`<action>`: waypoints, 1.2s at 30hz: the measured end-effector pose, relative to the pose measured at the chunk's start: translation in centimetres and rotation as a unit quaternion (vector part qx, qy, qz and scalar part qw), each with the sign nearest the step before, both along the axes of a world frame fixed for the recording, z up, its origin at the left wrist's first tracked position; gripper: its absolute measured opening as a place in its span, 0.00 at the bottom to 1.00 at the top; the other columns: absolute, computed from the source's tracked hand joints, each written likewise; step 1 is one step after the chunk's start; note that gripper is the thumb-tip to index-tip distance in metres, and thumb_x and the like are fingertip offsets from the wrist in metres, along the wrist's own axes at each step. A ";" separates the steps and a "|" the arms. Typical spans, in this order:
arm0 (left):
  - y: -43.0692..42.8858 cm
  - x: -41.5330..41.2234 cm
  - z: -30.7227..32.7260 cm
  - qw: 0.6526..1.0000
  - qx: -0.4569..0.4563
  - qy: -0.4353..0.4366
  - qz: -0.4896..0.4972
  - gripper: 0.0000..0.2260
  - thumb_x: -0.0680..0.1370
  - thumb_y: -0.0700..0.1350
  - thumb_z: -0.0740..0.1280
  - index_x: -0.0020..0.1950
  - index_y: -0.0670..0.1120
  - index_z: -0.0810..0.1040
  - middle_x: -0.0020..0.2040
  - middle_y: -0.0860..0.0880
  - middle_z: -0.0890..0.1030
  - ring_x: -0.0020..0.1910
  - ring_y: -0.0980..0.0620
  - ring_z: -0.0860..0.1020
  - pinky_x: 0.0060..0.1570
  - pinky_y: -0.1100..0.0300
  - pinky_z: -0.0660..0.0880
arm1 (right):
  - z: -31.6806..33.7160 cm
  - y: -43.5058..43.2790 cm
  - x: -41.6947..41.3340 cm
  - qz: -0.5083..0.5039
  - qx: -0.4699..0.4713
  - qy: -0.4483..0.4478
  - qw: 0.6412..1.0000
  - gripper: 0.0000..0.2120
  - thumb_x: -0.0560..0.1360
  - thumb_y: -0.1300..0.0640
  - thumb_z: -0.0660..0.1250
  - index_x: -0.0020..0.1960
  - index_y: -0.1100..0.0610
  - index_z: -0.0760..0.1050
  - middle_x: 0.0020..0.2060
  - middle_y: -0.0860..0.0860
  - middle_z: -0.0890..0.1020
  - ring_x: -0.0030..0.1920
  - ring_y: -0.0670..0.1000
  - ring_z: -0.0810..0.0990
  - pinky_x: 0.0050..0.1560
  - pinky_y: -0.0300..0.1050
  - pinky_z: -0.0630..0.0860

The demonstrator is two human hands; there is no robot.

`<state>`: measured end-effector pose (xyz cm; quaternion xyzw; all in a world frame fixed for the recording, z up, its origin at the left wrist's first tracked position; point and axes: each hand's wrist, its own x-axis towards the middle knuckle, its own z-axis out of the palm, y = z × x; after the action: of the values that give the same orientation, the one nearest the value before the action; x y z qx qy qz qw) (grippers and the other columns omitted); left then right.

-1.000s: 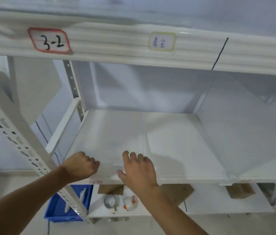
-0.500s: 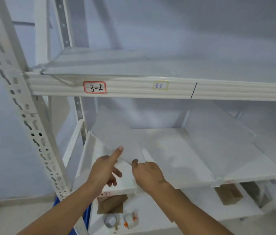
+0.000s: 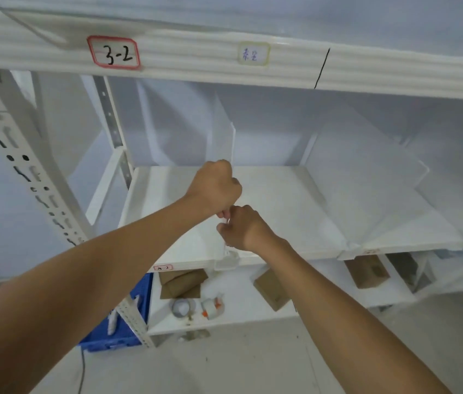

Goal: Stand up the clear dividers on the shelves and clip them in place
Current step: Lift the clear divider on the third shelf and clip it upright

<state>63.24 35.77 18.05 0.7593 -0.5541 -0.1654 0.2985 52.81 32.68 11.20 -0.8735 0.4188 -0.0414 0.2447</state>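
Right hand [image 3: 243,228] nearest, fingers curled and pinching the front edge of the clear divider [image 3: 220,143] low down, just above the clip [image 3: 228,258] at the shelf lip. Left hand [image 3: 215,189] directly above and touching it, closed in a fist around the same front edge. Divider upright on the middle shelf [image 3: 275,200], edge-on to the camera, running front to back. Open shelf surface on both sides of the upright divider; wider bare stretch to the right. Further right, second clear divider [image 3: 366,172] tilted, leaning away to the right, lower edge at the shelf front. Below: lower shelf [image 3: 241,311] with tape roll [image 3: 182,307], small tape dispenser [image 3: 212,307], cardboard boxes [image 3: 271,288]; blue crate [image 3: 124,331] beside the left post [image 3: 26,166]. Above: upper shelf beam [image 3: 196,56] carrying red-framed label "3-2" [image 3: 114,54] and yellow-framed label [image 3: 253,54]; black line [image 3: 321,68] drawn across it. Behind, plain pale wall [image 3: 267,129].
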 end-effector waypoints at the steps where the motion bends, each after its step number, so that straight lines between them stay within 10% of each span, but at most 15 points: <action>1: -0.4 0.0 -0.8 1.000 -0.004 -0.010 0.006 0.13 0.72 0.37 0.56 0.30 0.36 0.73 0.23 0.40 0.80 0.20 0.46 0.80 0.34 0.52 0.83 | -0.3 -0.3 -0.1 -0.004 0.004 0.002 1.000 0.11 0.77 0.52 0.60 0.55 0.55 0.75 0.46 0.53 0.85 0.49 0.56 0.83 0.55 0.49 0.79; 7: -1.7 -0.3 -3.6 0.998 -0.021 -0.063 0.011 0.11 0.68 0.43 0.54 0.38 0.39 0.72 0.28 0.41 0.79 0.26 0.43 0.80 0.35 0.50 0.82 | -2.2 -1.5 -0.4 0.004 0.001 0.007 1.000 0.02 0.77 0.56 0.60 0.46 0.51 0.70 0.34 0.43 0.71 0.42 0.53 0.75 0.45 0.42 0.68; 36: -2.2 -1.4 -5.7 0.993 -0.064 -0.096 0.039 0.05 0.75 0.38 0.59 0.47 0.36 0.71 0.35 0.39 0.76 0.35 0.37 0.75 0.34 0.51 0.73 | -3.9 -2.2 -0.5 -0.011 0.016 0.000 1.000 0.17 0.78 0.58 0.57 0.32 0.49 0.61 0.29 0.48 0.70 0.31 0.50 0.70 0.29 0.39 0.61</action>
<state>61.82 33.55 12.34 0.7717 -0.5600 -0.0439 0.2982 52.33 30.49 7.33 -0.8649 0.4290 -0.0377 0.2578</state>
